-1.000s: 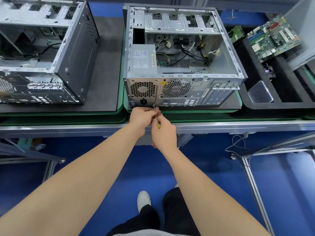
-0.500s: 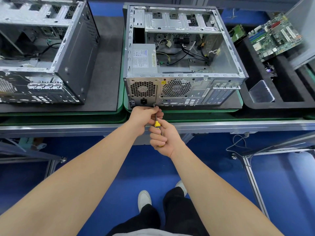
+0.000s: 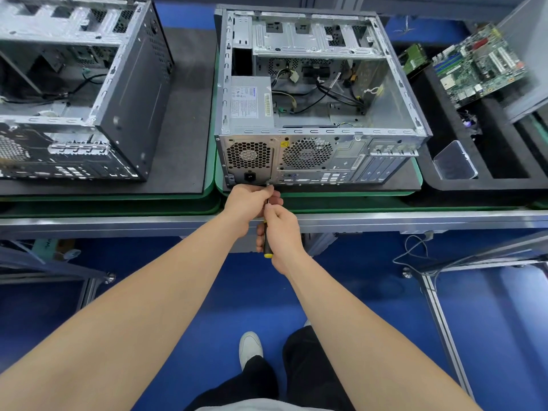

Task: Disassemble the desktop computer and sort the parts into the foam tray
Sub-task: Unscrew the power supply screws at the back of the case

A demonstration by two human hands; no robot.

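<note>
Open steel computer case (image 3: pixel 320 114) sits on a dark mat at the table's front edge, perforated rear panel toward me. A second case (image 3: pixel 89 84) stands left, the black foam tray (image 3: pixel 504 183) right. Right hand (image 3: pixel 281 229) grips the black-and-yellow screwdriver (image 3: pixel 267 247); left hand (image 3: pixel 249 203) pinches its shaft. I cannot read the power-supply label.

A small yellow warning sticker (image 3: pixel 284 143) with a black triangle sat on the back of the computer case (image 3: pixel 344 161), between the two round fan grilles (image 3: pixel 307 152). A white label (image 3: pixel 246 101) full of tiny print was on top of the power supply (image 3: pixel 252 123), with a barcode strip (image 3: pixel 267 104) along its right side. The words on it were too small to read
</note>
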